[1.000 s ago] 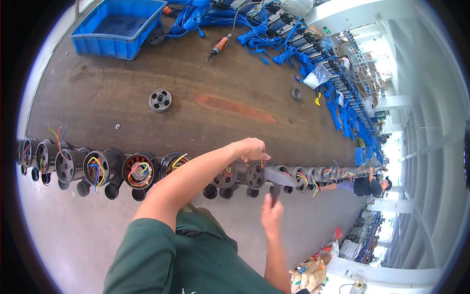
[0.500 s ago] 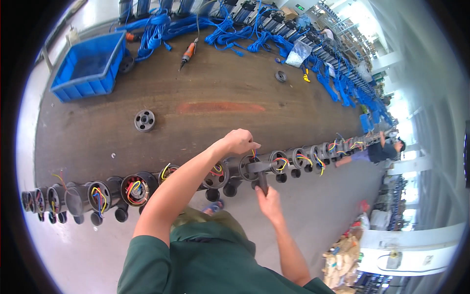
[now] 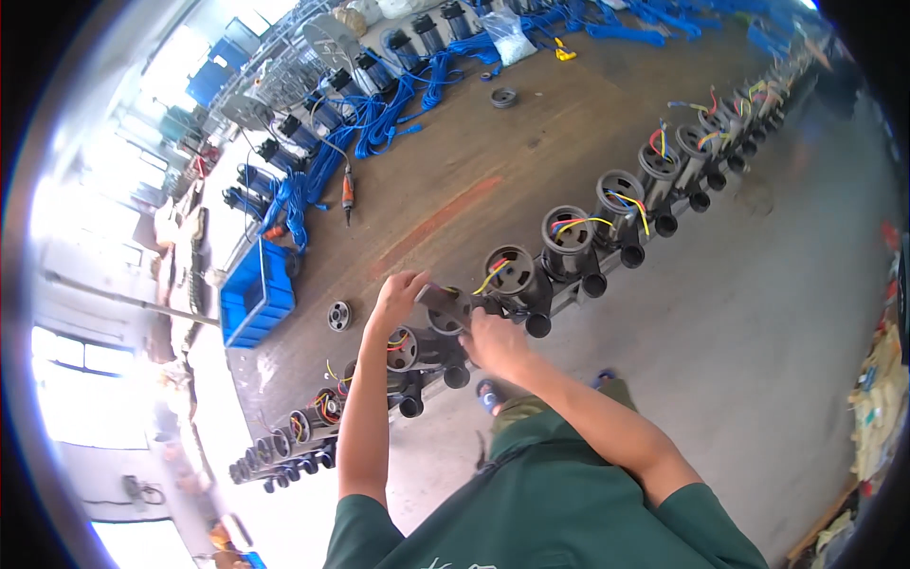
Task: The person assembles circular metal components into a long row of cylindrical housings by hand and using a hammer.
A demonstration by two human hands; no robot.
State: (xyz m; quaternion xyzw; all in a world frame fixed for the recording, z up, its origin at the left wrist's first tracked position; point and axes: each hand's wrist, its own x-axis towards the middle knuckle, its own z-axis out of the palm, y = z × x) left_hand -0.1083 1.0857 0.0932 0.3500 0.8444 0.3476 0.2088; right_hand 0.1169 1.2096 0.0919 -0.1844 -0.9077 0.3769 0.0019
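My right hand (image 3: 498, 341) grips a hammer (image 3: 442, 302), its broad grey head lying over the open top of a dark metal motor housing (image 3: 443, 322). My left hand (image 3: 402, 297) is curled with its fingers closed beside the far end of the hammer head. What those fingers pinch, if anything, is hidden. Just right of the hammer is another motor housing (image 3: 510, 271) with a slotted round cover and yellow and red wires sticking out. To the left, below my left hand, sits a further housing (image 3: 402, 349) with coloured wires inside.
More housings (image 3: 569, 234) line the near edge of the brown table (image 3: 427, 194). A loose round cover (image 3: 339, 316) lies near a blue crate (image 3: 256, 296). Farther back are an orange power screwdriver (image 3: 348, 193), blue cables (image 3: 384, 123), a ring part (image 3: 503, 98) and a plastic bag (image 3: 509, 38).
My view has swung, so the row now slants up to the right. The hammer has turned, and its head is now close to my left hand, which has shifted left along the row.
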